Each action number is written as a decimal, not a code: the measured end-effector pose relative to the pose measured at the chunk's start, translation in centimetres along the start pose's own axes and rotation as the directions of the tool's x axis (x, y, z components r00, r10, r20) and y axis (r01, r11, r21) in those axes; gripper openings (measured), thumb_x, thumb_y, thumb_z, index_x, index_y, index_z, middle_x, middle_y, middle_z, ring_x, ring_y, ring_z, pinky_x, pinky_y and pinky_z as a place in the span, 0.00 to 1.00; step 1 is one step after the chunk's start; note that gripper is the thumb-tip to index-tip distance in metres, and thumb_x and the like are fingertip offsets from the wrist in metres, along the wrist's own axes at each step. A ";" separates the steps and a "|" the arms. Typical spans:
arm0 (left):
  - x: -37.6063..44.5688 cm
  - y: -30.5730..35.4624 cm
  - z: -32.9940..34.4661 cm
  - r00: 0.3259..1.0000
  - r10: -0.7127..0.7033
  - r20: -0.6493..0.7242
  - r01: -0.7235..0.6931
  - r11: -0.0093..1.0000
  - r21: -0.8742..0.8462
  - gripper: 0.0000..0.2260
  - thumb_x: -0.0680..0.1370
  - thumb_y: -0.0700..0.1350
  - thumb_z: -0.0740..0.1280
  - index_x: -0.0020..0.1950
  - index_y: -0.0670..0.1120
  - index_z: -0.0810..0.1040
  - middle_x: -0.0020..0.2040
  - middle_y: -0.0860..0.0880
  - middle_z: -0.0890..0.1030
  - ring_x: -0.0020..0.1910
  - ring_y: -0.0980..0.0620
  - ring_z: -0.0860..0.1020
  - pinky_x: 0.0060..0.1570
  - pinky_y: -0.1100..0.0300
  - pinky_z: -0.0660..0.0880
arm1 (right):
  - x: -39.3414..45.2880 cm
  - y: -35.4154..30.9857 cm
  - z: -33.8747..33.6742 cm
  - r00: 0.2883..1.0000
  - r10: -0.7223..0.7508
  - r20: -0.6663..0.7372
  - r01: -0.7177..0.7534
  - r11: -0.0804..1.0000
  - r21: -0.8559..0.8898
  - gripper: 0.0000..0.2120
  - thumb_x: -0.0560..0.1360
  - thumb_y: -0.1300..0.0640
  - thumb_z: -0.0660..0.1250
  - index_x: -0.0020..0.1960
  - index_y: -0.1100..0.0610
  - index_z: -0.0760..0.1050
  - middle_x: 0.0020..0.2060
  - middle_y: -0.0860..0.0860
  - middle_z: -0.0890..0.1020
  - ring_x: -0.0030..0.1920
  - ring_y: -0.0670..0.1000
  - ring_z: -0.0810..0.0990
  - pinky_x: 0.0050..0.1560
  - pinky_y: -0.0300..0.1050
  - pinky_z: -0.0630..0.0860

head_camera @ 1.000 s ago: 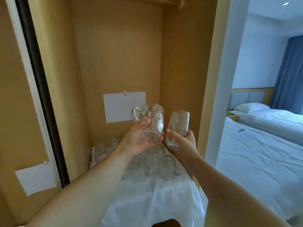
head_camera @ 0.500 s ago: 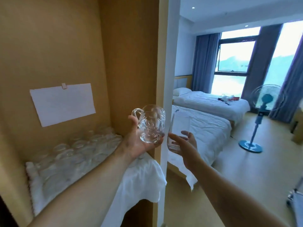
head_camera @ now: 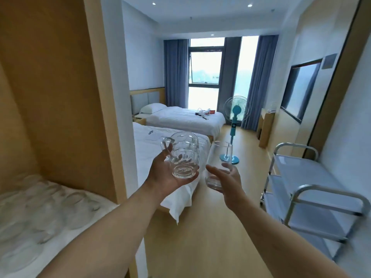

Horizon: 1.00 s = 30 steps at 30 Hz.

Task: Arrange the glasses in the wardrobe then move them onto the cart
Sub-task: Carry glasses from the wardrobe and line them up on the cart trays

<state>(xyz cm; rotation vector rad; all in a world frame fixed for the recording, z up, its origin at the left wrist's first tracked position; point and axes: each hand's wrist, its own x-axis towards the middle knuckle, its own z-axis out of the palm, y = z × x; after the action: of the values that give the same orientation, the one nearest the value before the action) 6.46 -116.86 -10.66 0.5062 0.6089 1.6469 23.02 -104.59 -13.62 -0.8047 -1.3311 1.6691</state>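
Tan wooden wardrobe (head_camera: 60, 97) fills the left of the view; its shelf carries a white cloth (head_camera: 66, 221) on which a group of clear glasses (head_camera: 46, 209) stands, blurred, so their count and contents cannot be told. Two white-sheeted beds (head_camera: 180, 119) lie beyond the wardrobe's edge, the farther one with small items on its cover. A silver metal cart with pale shelves (head_camera: 313, 197) stands at the right against the wall; its top shelf and the lower shelf that shows are bare. A teal and white pedestal fan (head_camera: 234, 121) stands near the window.

The left hand (head_camera: 166, 175) grips a clear dimpled glass mug with a handle (head_camera: 183, 155): thumb through the handle loop, fingers curled under and around the base. The mug is upright and holds nothing. The right hand (head_camera: 226, 181) grips a clear smooth-walled tumbler (head_camera: 217, 163) by its lower part, fingers wrapped round it, thumb across the front. The tumbler tilts slightly and holds nothing. Both vessels are held in the air, just beside each other but apart, between the wardrobe and the cart, clear of both.
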 end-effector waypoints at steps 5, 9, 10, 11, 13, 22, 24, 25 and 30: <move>6.2 -3.2 3.1 0.998 -0.059 0.038 0.054 0.990 0.132 0.33 0.73 0.59 0.75 0.71 0.40 0.76 0.68 0.39 0.77 0.66 0.37 0.76 0.67 0.39 0.73 | 3.5 -1.0 -6.0 0.995 -0.002 -0.099 0.003 1.000 0.011 0.46 0.60 0.50 0.85 0.72 0.55 0.66 0.55 0.55 0.80 0.53 0.56 0.85 0.46 0.55 0.85; 11.9 -5.7 5.0 0.993 -0.116 -0.007 0.115 0.966 0.231 0.34 0.74 0.55 0.74 0.75 0.43 0.71 0.69 0.39 0.77 0.66 0.37 0.76 0.66 0.39 0.73 | 7.0 -1.5 -10.3 0.986 -0.004 -0.166 0.006 1.000 0.011 0.42 0.63 0.51 0.84 0.71 0.54 0.67 0.54 0.53 0.80 0.51 0.55 0.84 0.39 0.47 0.84; 13.4 -6.2 5.4 0.993 -0.118 -0.030 0.122 0.958 0.259 0.32 0.74 0.55 0.74 0.75 0.43 0.71 0.68 0.39 0.78 0.64 0.37 0.78 0.62 0.41 0.75 | 8.0 -1.7 -11.4 0.985 -0.007 -0.175 0.009 1.000 0.009 0.42 0.63 0.51 0.84 0.71 0.54 0.67 0.54 0.54 0.80 0.52 0.56 0.84 0.38 0.46 0.83; 14.9 -6.8 6.0 0.991 -0.123 -0.047 0.131 0.950 0.284 0.33 0.74 0.55 0.74 0.75 0.43 0.72 0.66 0.40 0.79 0.61 0.39 0.79 0.58 0.42 0.77 | 8.9 -1.8 -12.4 0.984 -0.009 -0.180 0.011 1.000 0.009 0.42 0.64 0.51 0.84 0.71 0.55 0.66 0.55 0.54 0.79 0.52 0.57 0.84 0.37 0.45 0.83; 17.9 -7.9 7.2 0.989 -0.138 -0.057 0.149 0.937 0.315 0.34 0.73 0.55 0.73 0.75 0.43 0.71 0.60 0.41 0.81 0.55 0.41 0.80 0.54 0.45 0.78 | 10.9 -2.2 -14.4 0.982 -0.012 -0.188 0.015 1.000 0.012 0.41 0.65 0.52 0.83 0.71 0.55 0.66 0.55 0.55 0.79 0.54 0.57 0.83 0.34 0.43 0.82; 29.4 -11.3 9.5 0.987 -0.081 -0.141 0.132 0.904 0.406 0.32 0.68 0.50 0.78 0.70 0.47 0.75 0.65 0.40 0.81 0.63 0.38 0.80 0.66 0.37 0.74 | 18.8 -3.5 -22.5 0.973 -0.009 -0.232 0.000 0.999 -0.039 0.37 0.67 0.55 0.82 0.69 0.56 0.65 0.56 0.57 0.79 0.55 0.59 0.82 0.38 0.48 0.83; 31.6 -11.8 9.6 0.984 -0.074 -0.164 0.136 0.901 0.412 0.32 0.67 0.49 0.78 0.69 0.47 0.75 0.66 0.39 0.80 0.64 0.38 0.79 0.66 0.36 0.73 | 20.5 -3.5 -23.8 0.969 -0.004 -0.246 -0.010 0.998 -0.056 0.38 0.67 0.54 0.82 0.70 0.56 0.65 0.55 0.57 0.79 0.55 0.59 0.82 0.47 0.56 0.85; 32.6 -12.0 9.7 0.982 -0.078 -0.172 0.143 0.902 0.408 0.32 0.66 0.48 0.78 0.70 0.47 0.75 0.67 0.39 0.79 0.65 0.38 0.79 0.67 0.37 0.72 | 21.3 -3.5 -24.3 0.968 0.000 -0.253 -0.016 0.998 -0.059 0.38 0.67 0.54 0.82 0.70 0.56 0.65 0.55 0.57 0.80 0.55 0.59 0.82 0.50 0.58 0.84; 38.2 -12.5 9.2 0.983 -0.111 -0.148 0.164 0.895 0.415 0.35 0.64 0.51 0.76 0.71 0.47 0.74 0.66 0.37 0.79 0.56 0.42 0.80 0.61 0.46 0.78 | 25.4 -2.9 -26.2 0.959 -0.001 -0.285 -0.015 0.998 -0.055 0.39 0.67 0.53 0.82 0.70 0.55 0.64 0.58 0.58 0.79 0.56 0.59 0.82 0.53 0.60 0.83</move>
<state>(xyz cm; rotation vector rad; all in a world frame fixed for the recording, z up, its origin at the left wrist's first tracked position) 15.76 -76.70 -12.04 0.6646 1.0853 1.4163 35.09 -70.16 -16.50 -1.0416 -1.1780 1.4612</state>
